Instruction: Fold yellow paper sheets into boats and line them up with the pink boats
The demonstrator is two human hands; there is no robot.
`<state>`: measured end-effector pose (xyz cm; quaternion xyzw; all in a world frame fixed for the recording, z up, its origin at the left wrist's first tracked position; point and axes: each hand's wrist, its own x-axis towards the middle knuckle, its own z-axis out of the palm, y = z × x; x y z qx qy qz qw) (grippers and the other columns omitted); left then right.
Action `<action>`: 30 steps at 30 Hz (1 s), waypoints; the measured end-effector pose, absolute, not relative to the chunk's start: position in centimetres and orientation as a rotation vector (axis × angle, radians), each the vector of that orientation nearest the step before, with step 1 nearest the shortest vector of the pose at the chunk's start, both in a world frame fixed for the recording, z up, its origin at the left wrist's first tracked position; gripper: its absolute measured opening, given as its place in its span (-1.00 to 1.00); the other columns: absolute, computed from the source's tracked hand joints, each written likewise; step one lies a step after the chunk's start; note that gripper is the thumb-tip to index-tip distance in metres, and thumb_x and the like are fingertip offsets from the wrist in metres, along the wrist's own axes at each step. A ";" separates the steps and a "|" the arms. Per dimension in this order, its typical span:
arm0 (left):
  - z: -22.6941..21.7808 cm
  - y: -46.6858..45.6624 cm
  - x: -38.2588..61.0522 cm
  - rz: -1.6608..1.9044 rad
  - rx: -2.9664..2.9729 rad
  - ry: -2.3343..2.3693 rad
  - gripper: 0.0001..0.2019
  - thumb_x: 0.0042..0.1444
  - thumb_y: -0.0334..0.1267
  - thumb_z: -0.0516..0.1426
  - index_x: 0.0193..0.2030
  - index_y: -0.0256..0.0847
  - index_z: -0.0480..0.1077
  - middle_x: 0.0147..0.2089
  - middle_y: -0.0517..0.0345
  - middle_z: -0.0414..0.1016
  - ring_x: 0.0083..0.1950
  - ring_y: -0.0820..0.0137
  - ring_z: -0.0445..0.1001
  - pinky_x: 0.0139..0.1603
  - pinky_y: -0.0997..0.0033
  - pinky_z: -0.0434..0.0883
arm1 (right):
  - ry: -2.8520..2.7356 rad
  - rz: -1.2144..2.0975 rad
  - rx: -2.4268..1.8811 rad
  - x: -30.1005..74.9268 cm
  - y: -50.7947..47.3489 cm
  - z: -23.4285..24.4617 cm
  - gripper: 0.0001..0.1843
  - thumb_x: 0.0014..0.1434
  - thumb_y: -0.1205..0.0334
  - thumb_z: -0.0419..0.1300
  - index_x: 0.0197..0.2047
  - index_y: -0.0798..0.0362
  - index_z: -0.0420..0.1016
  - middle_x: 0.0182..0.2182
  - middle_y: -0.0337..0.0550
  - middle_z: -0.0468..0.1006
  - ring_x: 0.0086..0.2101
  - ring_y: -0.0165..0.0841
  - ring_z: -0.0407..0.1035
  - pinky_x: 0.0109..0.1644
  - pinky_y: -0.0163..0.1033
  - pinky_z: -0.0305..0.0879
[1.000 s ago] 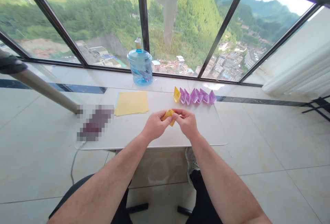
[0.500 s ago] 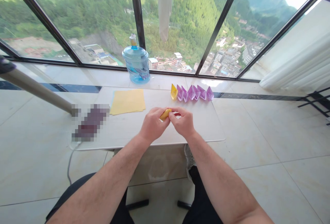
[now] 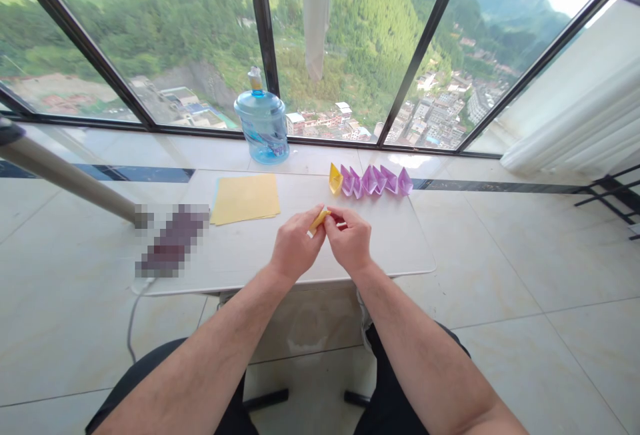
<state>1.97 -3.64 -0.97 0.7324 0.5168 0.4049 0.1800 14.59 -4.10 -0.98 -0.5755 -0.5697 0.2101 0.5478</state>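
My left hand (image 3: 294, 248) and my right hand (image 3: 349, 243) meet above the small white table (image 3: 250, 255), both pinched on a small folded yellow paper (image 3: 319, 220). Most of the paper is hidden between my fingertips. A stack of flat yellow sheets (image 3: 245, 198) lies on the table to the left of my hands. At the table's far edge stands a row of folded paper shapes: one yellow (image 3: 335, 179) and several purple (image 3: 376, 180).
A blue water jug (image 3: 263, 125) stands on the window sill behind the table. A blurred dark object (image 3: 173, 240) lies at the table's left end, with a cable (image 3: 131, 328) hanging down. A tan pole (image 3: 65, 171) slants in from the left. Tiled floor surrounds the table.
My hands have stayed together on the yellow paper, pressing it into a narrower fold. The view has shifted slightly; the table's other things have not moved.
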 end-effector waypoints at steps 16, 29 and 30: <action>-1.1 -3.4 2.4 1.421 2.082 1.356 -0.76 0.20 -0.29 0.16 -0.02 -0.18 0.56 -0.03 0.05 0.65 -0.03 0.33 0.59 0.09 0.36 0.48 | -1.071 0.646 -1.320 13.8 -4.1 -1.4 -0.80 0.13 0.17 0.26 -0.22 0.06 0.65 -0.32 -0.13 0.69 -0.33 -0.32 0.55 -0.19 -0.25 0.50; -1.2 -3.5 3.0 1.492 2.095 1.170 -0.76 0.17 -0.34 0.18 -0.04 -0.16 0.58 0.01 0.03 0.64 0.05 0.30 0.57 0.14 0.26 0.49 | -1.171 0.328 -1.393 13.8 -4.2 -1.3 -0.85 0.15 0.23 0.19 -0.34 0.05 0.59 -0.42 -0.19 0.61 -0.42 -0.38 0.45 -0.27 -0.27 0.43; -1.3 -3.5 3.0 1.491 2.096 1.166 -0.76 0.17 -0.35 0.18 -0.04 -0.16 0.58 0.01 0.03 0.63 0.05 0.30 0.57 0.14 0.26 0.49 | -1.175 0.316 -1.397 13.8 -4.2 -1.4 -0.86 0.15 0.23 0.19 -0.34 0.04 0.58 -0.43 -0.19 0.60 -0.42 -0.38 0.44 -0.26 -0.26 0.42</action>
